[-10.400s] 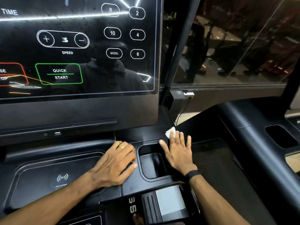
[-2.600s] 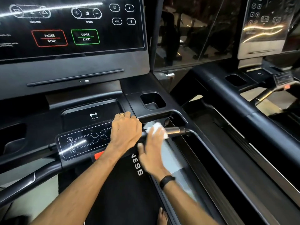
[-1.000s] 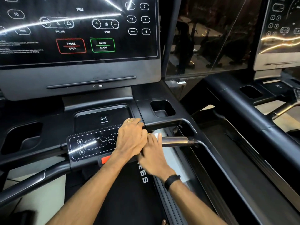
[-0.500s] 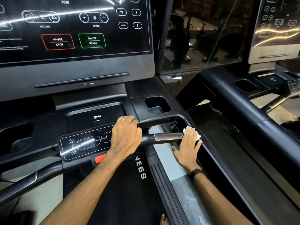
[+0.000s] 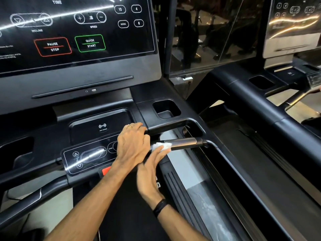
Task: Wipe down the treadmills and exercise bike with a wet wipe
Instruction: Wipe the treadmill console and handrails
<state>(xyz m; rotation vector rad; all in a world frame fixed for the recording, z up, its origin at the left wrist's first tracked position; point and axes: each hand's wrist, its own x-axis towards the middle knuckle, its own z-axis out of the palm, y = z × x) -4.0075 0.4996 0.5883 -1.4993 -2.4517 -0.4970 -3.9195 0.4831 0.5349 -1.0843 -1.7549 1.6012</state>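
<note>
white wipe (image 5: 161,146), black treadmill (image 5: 173,125)

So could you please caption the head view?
Right hand presses white wet wipe on metallic handlebar; left hand rests beside.

1. Treadmill console screen (image 5: 76,32) fills the frame's upper left; the button panel (image 5: 86,156) sits below it.
2. Left hand (image 5: 132,145) rests at centre, right hand (image 5: 151,169) just below-right, pressing a wet wipe (image 5: 161,146) on the handlebar (image 5: 185,143).
3. A cup holder (image 5: 165,108) lies above; a second treadmill (image 5: 260,105) stands at right.

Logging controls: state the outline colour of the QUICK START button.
Green outline on the QUICK START button, head view.
</note>
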